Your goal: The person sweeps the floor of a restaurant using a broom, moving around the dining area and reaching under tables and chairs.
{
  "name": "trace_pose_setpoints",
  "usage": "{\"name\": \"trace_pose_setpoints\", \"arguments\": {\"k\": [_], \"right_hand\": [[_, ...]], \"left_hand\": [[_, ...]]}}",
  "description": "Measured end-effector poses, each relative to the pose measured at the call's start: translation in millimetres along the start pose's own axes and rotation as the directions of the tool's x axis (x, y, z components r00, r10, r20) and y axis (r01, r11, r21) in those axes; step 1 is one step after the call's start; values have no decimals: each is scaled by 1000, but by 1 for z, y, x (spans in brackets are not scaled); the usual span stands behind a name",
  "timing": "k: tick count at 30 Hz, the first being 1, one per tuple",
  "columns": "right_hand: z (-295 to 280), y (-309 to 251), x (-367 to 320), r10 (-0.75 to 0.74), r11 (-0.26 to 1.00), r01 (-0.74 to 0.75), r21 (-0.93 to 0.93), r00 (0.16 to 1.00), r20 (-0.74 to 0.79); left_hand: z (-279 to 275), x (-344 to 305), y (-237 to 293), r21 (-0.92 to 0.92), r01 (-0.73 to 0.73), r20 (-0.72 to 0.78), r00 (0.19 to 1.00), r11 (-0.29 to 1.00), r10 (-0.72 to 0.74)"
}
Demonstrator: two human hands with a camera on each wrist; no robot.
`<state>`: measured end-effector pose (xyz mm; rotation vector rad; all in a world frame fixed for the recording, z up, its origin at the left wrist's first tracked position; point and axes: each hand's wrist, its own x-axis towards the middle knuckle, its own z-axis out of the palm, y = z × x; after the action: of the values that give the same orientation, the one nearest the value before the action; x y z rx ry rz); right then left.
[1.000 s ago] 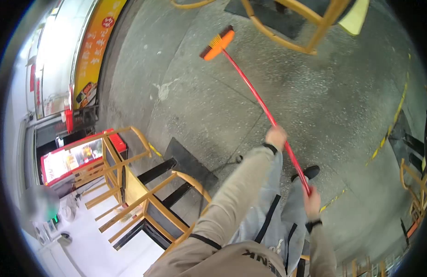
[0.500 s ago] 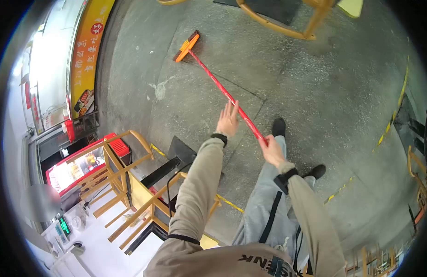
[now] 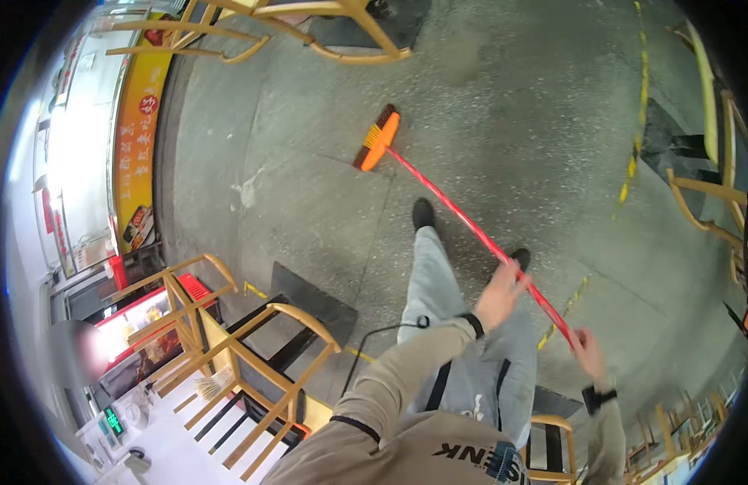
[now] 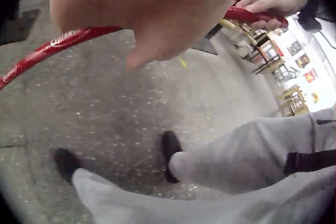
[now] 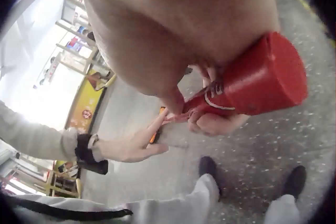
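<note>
A broom with an orange head (image 3: 377,139) and a long red handle (image 3: 455,210) slants across the head view, its brown and yellow bristles at floor level. My right hand (image 3: 588,356) grips the handle near its top end; in the right wrist view the red end cap (image 5: 268,77) sticks out past that hand. Lower down the handle is my left hand (image 3: 501,295), with fingers fairly straight and laid against it. The left wrist view shows the left thumb (image 4: 142,58) pointing down, off the handle.
Upturned wooden chairs (image 3: 253,380) sit on a table at the lower left. Another wooden chair (image 3: 358,32) is at the top, and more chairs (image 3: 705,202) stand at the right. A yellow sign (image 3: 139,137) borders the floor at left. My shoes (image 3: 422,213) are near the handle.
The broom head swung left, then came back right and nearer my feet. The left hand opened off the handle and now lies against it again. The right hand kept its grip and moved right.
</note>
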<state>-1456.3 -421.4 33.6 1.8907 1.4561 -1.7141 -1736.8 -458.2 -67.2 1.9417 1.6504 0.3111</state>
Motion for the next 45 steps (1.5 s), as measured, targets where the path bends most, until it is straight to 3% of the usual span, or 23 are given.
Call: {"name": "trace_pose_setpoints", "arguments": {"k": [2,4,7,9,10,12,14,15,17,19,20,21,22,23,25,26,27,28,30,33,36,38,45], "right_hand": [[-42,50,-73,81,991,-91,-95,991,-107],[-64,73,-149,118,943,-186,-275,962,-248],[-59,100,-237,93,828,-301,-473,906,-413],[-46,80,-266,160,750,-392,-533,889,-429],[-41,72,-276,221,695,-423,-581,895,-388],[-23,71,-276,93,678,-374,-633,898,-430],[-13,54,-265,279,688,-527,-499,827,-489],[-1,64,-251,265,683,-516,-516,834,-483],[34,105,-222,-4,841,-301,-450,828,-560],[70,54,-158,137,850,-344,-398,875,-465],[89,34,-120,142,861,-309,-405,909,-392],[115,8,-78,93,908,-233,-349,922,-375],[143,-12,-33,111,920,-227,-321,934,-340],[172,-56,8,131,922,-201,-331,966,-222],[250,-124,92,-31,957,-15,-291,987,-155],[290,-181,120,-63,944,41,-327,996,-58],[330,-225,149,-240,937,239,-256,970,27],[370,-269,168,-205,953,225,-201,972,117],[441,-352,179,-312,943,332,-28,908,280],[508,-440,166,-386,878,450,-162,867,316],[530,-458,145,-353,804,478,-354,863,362],[517,-416,145,-340,837,457,-303,866,367],[338,-232,128,-248,848,377,-373,904,349]], "left_hand": [[37,-2,73,-297,-110,46,991,949,129],[46,9,136,-432,-200,228,919,879,322],[90,22,192,-489,-295,242,858,821,453],[102,27,201,-290,-372,612,636,882,469],[110,26,193,-332,-349,594,645,876,482],[120,17,176,-389,-458,435,674,799,597],[119,4,165,-332,-480,359,732,812,579],[120,0,154,-272,-496,287,776,825,562],[126,-6,110,-301,-298,83,938,906,336],[100,3,28,-218,-111,237,958,970,163],[78,3,-33,-220,-218,122,961,951,248],[70,3,-91,-169,-116,127,982,979,138],[7,0,-141,-89,84,122,990,993,-72],[-18,-6,-201,53,63,23,998,997,-64],[-87,-25,-311,201,257,-17,966,945,-259],[-82,-35,-370,133,578,-169,813,805,-556],[-125,-62,-418,296,496,-191,868,816,-459],[-166,-84,-454,330,515,-92,852,791,-516],[-221,-136,-513,201,593,-156,805,780,-572],[-240,-208,-569,107,664,-290,733,740,-615],[-228,-250,-556,234,741,-286,671,629,-684],[-200,-264,-535,166,714,-255,697,680,-670],[-103,-198,-344,-95,509,-288,808,855,-514]]}}
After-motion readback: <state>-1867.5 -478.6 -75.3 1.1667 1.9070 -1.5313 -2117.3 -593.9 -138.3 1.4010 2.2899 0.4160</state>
